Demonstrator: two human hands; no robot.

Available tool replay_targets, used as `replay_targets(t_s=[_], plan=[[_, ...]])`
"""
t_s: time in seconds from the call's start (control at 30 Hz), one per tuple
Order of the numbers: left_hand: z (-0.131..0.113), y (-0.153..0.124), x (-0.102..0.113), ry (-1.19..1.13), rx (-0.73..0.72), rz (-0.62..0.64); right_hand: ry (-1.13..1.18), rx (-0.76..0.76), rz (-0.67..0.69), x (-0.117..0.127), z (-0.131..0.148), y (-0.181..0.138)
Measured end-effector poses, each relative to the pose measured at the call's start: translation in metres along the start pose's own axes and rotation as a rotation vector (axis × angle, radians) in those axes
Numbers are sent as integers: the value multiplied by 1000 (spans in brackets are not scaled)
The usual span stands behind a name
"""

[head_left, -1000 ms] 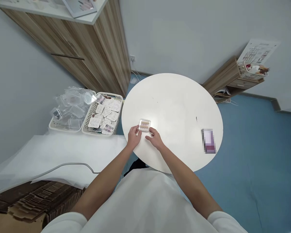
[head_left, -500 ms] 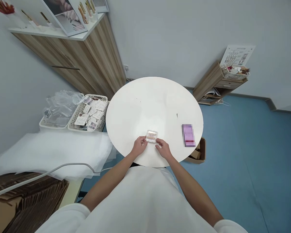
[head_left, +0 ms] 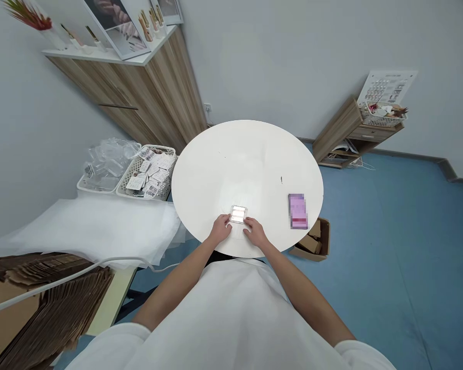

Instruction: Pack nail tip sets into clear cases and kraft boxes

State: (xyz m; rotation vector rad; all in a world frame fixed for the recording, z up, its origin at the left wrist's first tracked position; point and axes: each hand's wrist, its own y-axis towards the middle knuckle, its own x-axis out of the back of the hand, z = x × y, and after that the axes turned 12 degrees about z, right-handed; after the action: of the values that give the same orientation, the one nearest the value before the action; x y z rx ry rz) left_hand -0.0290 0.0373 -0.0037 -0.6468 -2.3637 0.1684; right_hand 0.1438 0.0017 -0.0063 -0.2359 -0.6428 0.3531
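A small clear plastic case (head_left: 238,214) with pale strips inside lies near the front edge of the round white table (head_left: 247,164). My left hand (head_left: 220,228) pinches the case's left side with curled fingers. My right hand (head_left: 255,232) grips its right side, fingers bent around the edge. Both forearms reach out from my white top.
A blurred pink-purple item (head_left: 298,210) lies at the table's right. Left of the table stand a basket of printed cards (head_left: 151,172) and a basket of clear cases (head_left: 104,167). A white sheet (head_left: 88,231), stacked cardboard (head_left: 42,303), wooden cabinets and a floor box (head_left: 312,241) surround.
The view lifted and shifted, so the table sits lower and more central. The case came closer to the table's front edge and both hands stayed on it.
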Motion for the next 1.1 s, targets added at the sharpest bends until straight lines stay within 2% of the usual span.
replay_targets(t_s=[0.2, 0.33, 0.47, 0.63, 0.87, 1.1], plan=[[9, -11, 12, 129, -104, 32, -164, 34, 10, -2, 0, -22], [22, -25, 29, 315, -243, 190, -368, 30, 42, -8, -7, -37], [32, -30, 39, 450, -261, 262, -522, 34, 19, -16, -10, -35], [34, -25, 35, 553, -321, 276, -645, 22, -38, -20, -7, -27], [32, -34, 38, 716, -372, 352, -710, 52, -30, -29, -1, -43], [32, -52, 45, 624, -340, 423, -648, 39, -1, -46, 13, -76]])
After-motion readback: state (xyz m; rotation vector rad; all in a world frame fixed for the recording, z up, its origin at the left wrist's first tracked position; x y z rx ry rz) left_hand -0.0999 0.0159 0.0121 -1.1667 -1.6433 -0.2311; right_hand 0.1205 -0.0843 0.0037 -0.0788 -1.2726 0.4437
